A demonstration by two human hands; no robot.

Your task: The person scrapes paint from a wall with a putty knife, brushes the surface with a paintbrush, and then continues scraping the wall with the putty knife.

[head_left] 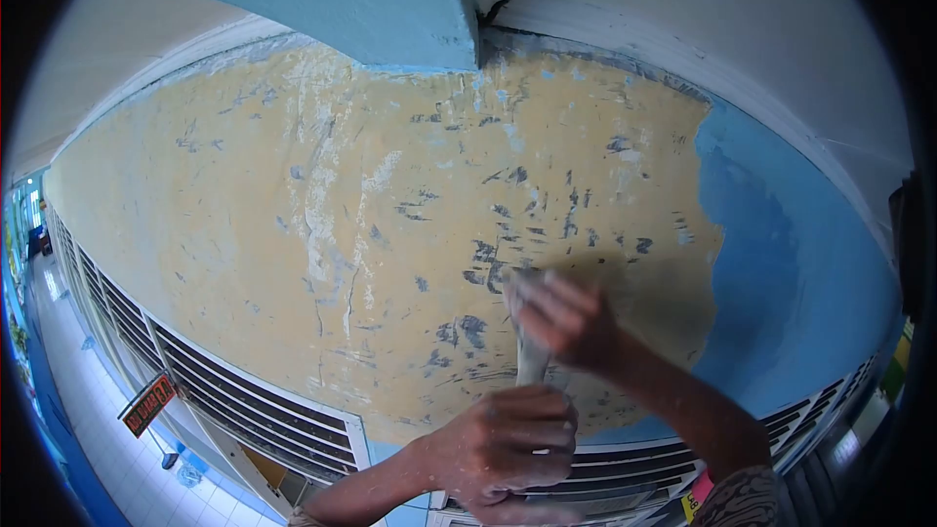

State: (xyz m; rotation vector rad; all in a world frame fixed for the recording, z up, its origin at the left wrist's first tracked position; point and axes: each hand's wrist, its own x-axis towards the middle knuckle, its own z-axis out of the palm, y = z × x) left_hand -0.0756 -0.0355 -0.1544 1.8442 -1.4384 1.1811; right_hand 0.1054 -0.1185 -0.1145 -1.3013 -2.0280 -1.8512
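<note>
My left hand (512, 444) is closed in a fist around the lower part of a pale, narrow scraper-like tool (533, 361). The tool stands nearly upright against the wall, and its upper end is hidden by fingers. Above the fist, my right hand (571, 317) is bent around that upper end, its fingertips smeared by motion. Light dust coats both hands. Behind them, the yellowish wall patch (390, 234) carries many short dark gouges and white scrapes, several just beside my right fingertips.
Blue paint (761, 244) borders the patch on the right. A blue beam (390, 0) juts out overhead, near a cracked ceiling corner (500, 5). White louvred slats (264, 410) run below the wall. A red-and-black sign (148, 403) hangs at lower left above a tiled floor (132, 468).
</note>
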